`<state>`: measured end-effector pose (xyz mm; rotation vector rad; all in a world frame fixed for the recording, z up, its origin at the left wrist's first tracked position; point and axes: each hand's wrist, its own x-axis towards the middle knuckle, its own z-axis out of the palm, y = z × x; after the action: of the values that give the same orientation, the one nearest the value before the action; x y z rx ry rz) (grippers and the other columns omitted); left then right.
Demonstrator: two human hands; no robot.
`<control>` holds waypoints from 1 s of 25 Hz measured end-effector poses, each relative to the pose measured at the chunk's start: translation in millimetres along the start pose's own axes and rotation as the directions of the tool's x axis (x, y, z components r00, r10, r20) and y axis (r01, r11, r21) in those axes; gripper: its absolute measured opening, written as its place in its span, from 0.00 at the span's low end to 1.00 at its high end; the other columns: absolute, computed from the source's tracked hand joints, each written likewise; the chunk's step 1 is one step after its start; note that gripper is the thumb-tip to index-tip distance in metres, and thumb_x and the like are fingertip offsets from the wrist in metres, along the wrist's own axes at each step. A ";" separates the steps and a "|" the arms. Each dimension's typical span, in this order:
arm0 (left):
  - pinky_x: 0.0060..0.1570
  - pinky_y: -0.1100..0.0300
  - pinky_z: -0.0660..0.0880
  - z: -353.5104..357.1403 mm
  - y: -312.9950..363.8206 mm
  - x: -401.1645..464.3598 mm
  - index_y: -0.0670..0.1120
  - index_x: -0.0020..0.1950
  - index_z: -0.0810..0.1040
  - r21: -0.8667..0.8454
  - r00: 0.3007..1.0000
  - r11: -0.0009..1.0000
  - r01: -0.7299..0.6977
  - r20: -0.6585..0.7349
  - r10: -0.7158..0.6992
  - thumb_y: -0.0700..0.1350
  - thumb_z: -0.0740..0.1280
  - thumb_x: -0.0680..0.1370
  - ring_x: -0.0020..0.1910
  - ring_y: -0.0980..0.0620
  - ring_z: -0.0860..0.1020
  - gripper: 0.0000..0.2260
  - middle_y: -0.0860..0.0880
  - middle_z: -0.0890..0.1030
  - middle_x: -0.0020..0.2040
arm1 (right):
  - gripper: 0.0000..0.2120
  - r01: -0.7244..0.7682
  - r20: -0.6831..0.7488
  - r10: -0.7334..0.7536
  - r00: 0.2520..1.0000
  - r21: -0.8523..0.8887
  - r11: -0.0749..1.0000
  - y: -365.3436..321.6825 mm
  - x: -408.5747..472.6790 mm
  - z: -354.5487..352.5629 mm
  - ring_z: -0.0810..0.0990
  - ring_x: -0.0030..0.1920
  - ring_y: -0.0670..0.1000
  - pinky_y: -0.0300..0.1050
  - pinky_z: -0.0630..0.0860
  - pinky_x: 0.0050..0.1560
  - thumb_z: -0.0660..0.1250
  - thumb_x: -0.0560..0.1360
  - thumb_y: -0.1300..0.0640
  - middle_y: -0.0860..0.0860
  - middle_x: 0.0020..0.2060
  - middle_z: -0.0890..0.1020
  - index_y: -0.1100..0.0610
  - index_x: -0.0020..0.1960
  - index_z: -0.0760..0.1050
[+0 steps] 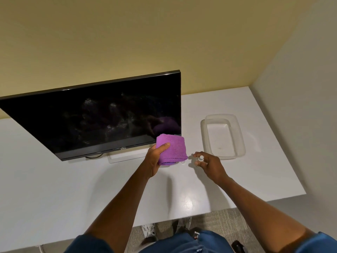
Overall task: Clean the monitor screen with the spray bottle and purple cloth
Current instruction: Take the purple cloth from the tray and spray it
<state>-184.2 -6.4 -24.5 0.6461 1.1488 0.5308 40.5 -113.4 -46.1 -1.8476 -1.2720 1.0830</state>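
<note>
A black monitor (102,117) stands on the white table (91,189), its dark screen speckled with spray droplets across the middle. My left hand (155,159) grips a folded purple cloth (173,148) just below the screen's lower right corner, thumb on top of the fold. To its right, my right hand (209,165) holds a small clear spray bottle (199,160) with a white nozzle, low over the table. The bottle's body is mostly hidden by my fingers.
A clear plastic tub (223,136) sits on the table right of the monitor, close behind my right hand. The monitor's white base (125,157) and a black cable show under the screen. A beige wall rises behind; the table's front edge lies near my legs.
</note>
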 end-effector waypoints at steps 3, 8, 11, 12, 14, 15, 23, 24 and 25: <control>0.52 0.48 0.81 1.1 -4.1 0.1 0.50 0.63 0.73 -0.002 1.000 1.000 -0.010 0.004 0.010 0.48 0.70 0.77 0.58 0.39 0.79 0.15 0.40 0.78 0.59 | 0.18 0.011 0.015 -0.011 1.000 -0.015 1.000 1.7 6.9 -0.2 0.80 0.50 0.29 0.25 0.72 0.54 0.76 0.73 0.62 0.38 0.50 0.84 0.38 0.46 0.80; 0.50 0.51 0.82 1.8 -6.8 3.2 0.50 0.65 0.71 0.013 1.000 1.000 0.011 0.002 -0.011 0.49 0.70 0.77 0.57 0.41 0.79 0.18 0.42 0.78 0.59 | 0.14 0.033 0.013 -0.032 0.999 -0.073 0.997 2.9 11.7 -1.6 0.81 0.49 0.32 0.25 0.72 0.50 0.74 0.75 0.62 0.35 0.49 0.84 0.42 0.50 0.80; 0.48 0.51 0.82 0.0 -6.8 4.4 0.51 0.62 0.73 0.004 1.000 1.000 0.021 0.015 -0.021 0.49 0.71 0.76 0.57 0.41 0.79 0.15 0.42 0.78 0.58 | 0.14 0.012 0.032 -0.009 0.999 -0.111 0.994 3.3 11.4 -1.6 0.79 0.49 0.30 0.23 0.70 0.50 0.74 0.75 0.60 0.35 0.50 0.83 0.43 0.52 0.79; 0.47 0.51 0.82 -0.8 -6.9 4.7 0.52 0.60 0.74 -0.005 1.000 1.000 0.022 0.021 -0.022 0.49 0.71 0.76 0.57 0.41 0.79 0.15 0.42 0.78 0.58 | 0.14 0.009 0.035 -0.005 0.999 -0.123 0.992 3.3 10.7 -1.7 0.79 0.49 0.30 0.24 0.71 0.50 0.75 0.74 0.60 0.34 0.50 0.83 0.42 0.52 0.78; 0.47 0.50 0.82 -3.1 -7.5 5.3 0.51 0.62 0.74 -0.021 0.999 0.999 0.028 0.034 -0.027 0.48 0.72 0.75 0.57 0.40 0.80 0.16 0.41 0.79 0.58 | 0.16 0.010 0.024 -0.007 1.000 -0.132 0.991 2.2 8.5 -1.7 0.80 0.50 0.32 0.29 0.73 0.53 0.76 0.73 0.60 0.34 0.51 0.83 0.43 0.54 0.78; 0.48 0.49 0.82 -3.9 -7.3 5.2 0.49 0.63 0.74 -0.026 0.999 0.999 0.038 0.035 -0.037 0.48 0.72 0.75 0.57 0.39 0.80 0.18 0.41 0.79 0.58 | 0.17 0.013 0.012 -0.011 1.000 -0.136 0.991 1.8 7.0 -1.5 0.80 0.51 0.35 0.33 0.74 0.56 0.76 0.72 0.60 0.37 0.53 0.83 0.46 0.57 0.78; 0.44 0.49 0.82 -16.4 -1.2 -20.3 0.48 0.67 0.74 -0.071 0.993 0.996 0.046 0.108 -0.038 0.49 0.76 0.69 0.57 0.38 0.81 0.28 0.39 0.80 0.61 | 0.31 0.121 -0.121 -0.157 0.980 -0.260 0.958 -10.0 -23.1 -7.5 0.73 0.70 0.54 0.47 0.69 0.70 0.69 0.67 0.74 0.51 0.69 0.73 0.59 0.69 0.73; 0.45 0.48 0.82 -20.3 -1.1 -24.0 0.47 0.68 0.73 -0.072 0.992 0.997 0.035 0.124 -0.026 0.49 0.76 0.70 0.57 0.38 0.81 0.28 0.39 0.80 0.61 | 0.32 0.122 -0.165 -0.171 0.971 -0.272 0.955 -13.7 -29.3 -7.0 0.72 0.71 0.53 0.45 0.68 0.69 0.66 0.67 0.76 0.51 0.70 0.72 0.58 0.69 0.73; 0.46 0.48 0.82 -23.7 -1.0 -27.1 0.47 0.69 0.73 -0.071 0.991 0.997 0.027 0.129 -0.018 0.48 0.75 0.72 0.58 0.38 0.81 0.27 0.39 0.80 0.61 | 0.32 0.116 -0.228 -0.183 0.956 -0.279 0.953 -18.2 -35.5 -6.2 0.72 0.71 0.52 0.45 0.69 0.68 0.64 0.67 0.76 0.51 0.70 0.72 0.57 0.69 0.73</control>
<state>-215.3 -21.0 -13.7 0.5952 1.0099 0.5027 31.6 -141.2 -18.2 -1.9691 -1.4286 0.5971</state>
